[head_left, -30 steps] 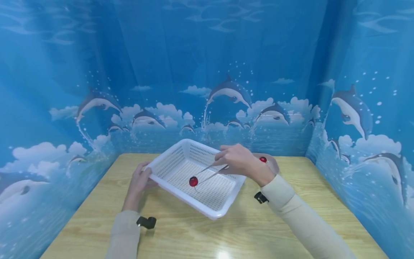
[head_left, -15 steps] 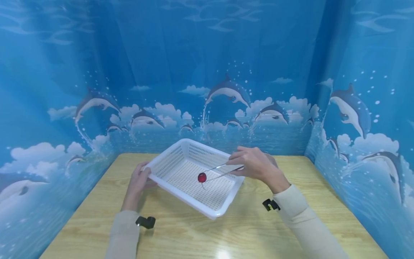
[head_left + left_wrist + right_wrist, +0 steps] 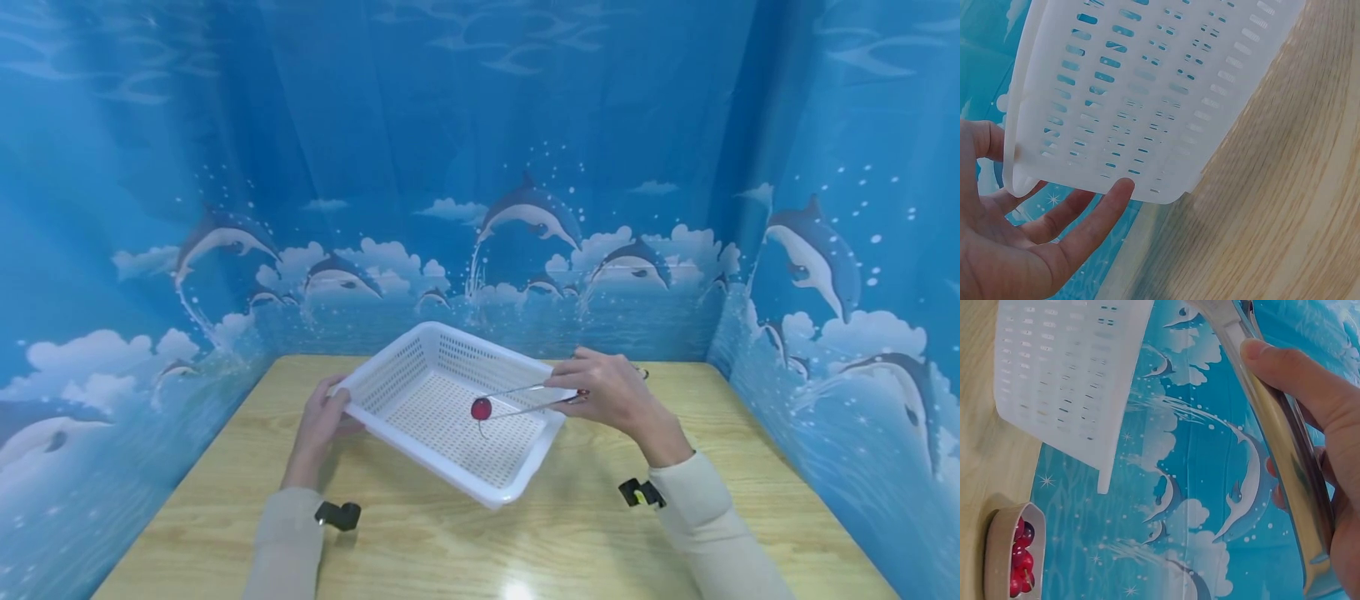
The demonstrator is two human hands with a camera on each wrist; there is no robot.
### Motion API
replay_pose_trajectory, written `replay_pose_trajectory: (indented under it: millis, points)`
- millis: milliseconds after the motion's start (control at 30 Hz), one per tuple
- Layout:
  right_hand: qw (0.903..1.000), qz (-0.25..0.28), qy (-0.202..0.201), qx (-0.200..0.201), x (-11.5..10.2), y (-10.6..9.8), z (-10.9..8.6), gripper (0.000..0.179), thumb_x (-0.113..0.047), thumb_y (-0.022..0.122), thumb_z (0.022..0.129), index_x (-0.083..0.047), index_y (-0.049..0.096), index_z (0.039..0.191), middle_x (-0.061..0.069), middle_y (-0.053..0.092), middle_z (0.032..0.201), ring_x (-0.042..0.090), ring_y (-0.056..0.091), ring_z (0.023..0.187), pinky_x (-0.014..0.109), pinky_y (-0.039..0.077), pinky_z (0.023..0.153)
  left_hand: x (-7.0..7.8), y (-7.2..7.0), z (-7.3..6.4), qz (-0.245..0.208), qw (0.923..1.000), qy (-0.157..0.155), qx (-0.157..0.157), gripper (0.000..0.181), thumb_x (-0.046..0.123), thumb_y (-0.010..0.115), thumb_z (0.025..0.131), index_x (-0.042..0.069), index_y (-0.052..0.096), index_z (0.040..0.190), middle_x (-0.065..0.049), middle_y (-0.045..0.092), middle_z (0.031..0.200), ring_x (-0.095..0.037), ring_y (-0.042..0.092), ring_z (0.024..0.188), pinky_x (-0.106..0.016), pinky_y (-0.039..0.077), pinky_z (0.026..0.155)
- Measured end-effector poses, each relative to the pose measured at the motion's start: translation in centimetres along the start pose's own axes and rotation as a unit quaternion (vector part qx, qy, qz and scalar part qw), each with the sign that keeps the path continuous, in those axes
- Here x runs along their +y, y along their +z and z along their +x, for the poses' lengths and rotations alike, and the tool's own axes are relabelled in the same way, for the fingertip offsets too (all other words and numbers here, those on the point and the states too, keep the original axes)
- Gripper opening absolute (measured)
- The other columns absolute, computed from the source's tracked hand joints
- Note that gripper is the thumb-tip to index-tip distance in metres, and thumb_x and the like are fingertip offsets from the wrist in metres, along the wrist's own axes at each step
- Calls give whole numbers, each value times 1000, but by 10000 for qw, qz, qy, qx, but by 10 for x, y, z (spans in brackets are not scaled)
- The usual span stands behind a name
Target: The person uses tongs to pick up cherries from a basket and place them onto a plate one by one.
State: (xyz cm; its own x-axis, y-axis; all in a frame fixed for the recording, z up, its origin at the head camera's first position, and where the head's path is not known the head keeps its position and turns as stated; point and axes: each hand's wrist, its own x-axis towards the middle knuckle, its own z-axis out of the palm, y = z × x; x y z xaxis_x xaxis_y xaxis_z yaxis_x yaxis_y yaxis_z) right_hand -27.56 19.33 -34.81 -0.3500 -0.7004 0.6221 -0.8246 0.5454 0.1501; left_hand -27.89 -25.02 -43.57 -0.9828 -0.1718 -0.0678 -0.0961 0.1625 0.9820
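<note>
My left hand (image 3: 322, 421) grips the left end of a white perforated plastic basket (image 3: 450, 477), thumb at its rim and fingers under its outer wall, as the left wrist view shows. The basket is tilted, its opening facing me. My right hand (image 3: 618, 400) holds metal tongs (image 3: 525, 408) with the thumb along one arm. Between the tips sits a red cherry (image 3: 482, 408), its thin stem hanging down, over the basket's inside. A beige bowl (image 3: 999, 556) holding several cherries (image 3: 1022, 559) shows in the right wrist view, below the basket's corner; in the head view my right hand mostly hides it.
The light wooden table (image 3: 420, 554) lies under both hands. Blue curtains (image 3: 450, 125) printed with dolphins stand close behind and at both sides. Black camera mounts (image 3: 339, 515) sit on both wrists.
My right hand has drawn back to the right with the tongs and cherry, the cherry shifting right and slightly up in view. The bowl is now covered by the hand. The left hand and basket stay put.
</note>
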Motion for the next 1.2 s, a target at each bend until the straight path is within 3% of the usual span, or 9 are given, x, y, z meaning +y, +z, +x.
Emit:
replay_pose_trajectory:
  millis: [167, 600, 933, 1067, 1200]
  points:
    - [9998, 113, 9, 179, 0, 2, -7, 31, -25, 95, 67, -21, 84, 96, -5, 80, 91, 10, 69, 80, 22, 61, 60, 0, 0, 0, 15, 10000, 9, 10, 58, 23, 39, 104, 14, 31, 160, -28, 49, 149, -45, 58, 132, -53, 59, 106]
    - [9976, -328, -77, 604, 1, 10, -19, 35, -30, 98, 59, -21, 84, 90, -8, 80, 84, 15, 72, 88, 43, 65, 78, 0, 0, -2, 76, 10000, 58, -21, 56, 27, 37, 105, 15, 31, 160, -27, 49, 149, -43, 58, 132, -54, 58, 107]
    - [9979, -214, 8, 613, 0, 11, -26, 36, -28, 98, 59, -18, 84, 91, -5, 81, 87, 19, 74, 90, 48, 65, 82, -5, 0, 0, 72, 9999, 153, -19, 55, 24, 40, 106, 12, 33, 159, -28, 53, 145, -25, 70, 110, -51, 62, 101]
    - [9978, -204, 36, 623, 1, 10, -26, 38, -27, 99, 58, -17, 84, 91, -3, 82, 89, 19, 74, 89, 46, 65, 83, -4, 0, -1, 76, 9998, 164, -1, 56, 23, 39, 105, 12, 33, 159, -30, 52, 145, -29, 69, 112, -52, 62, 100]
    - [9977, -239, 81, 628, 3, 9, -27, 39, -26, 99, 56, -16, 84, 91, -3, 82, 90, 16, 73, 84, 38, 65, 74, -3, -1, 0, 103, 9999, 122, 2, 57, 23, 39, 104, 14, 32, 159, -29, 52, 146, -36, 66, 120, -52, 62, 102]
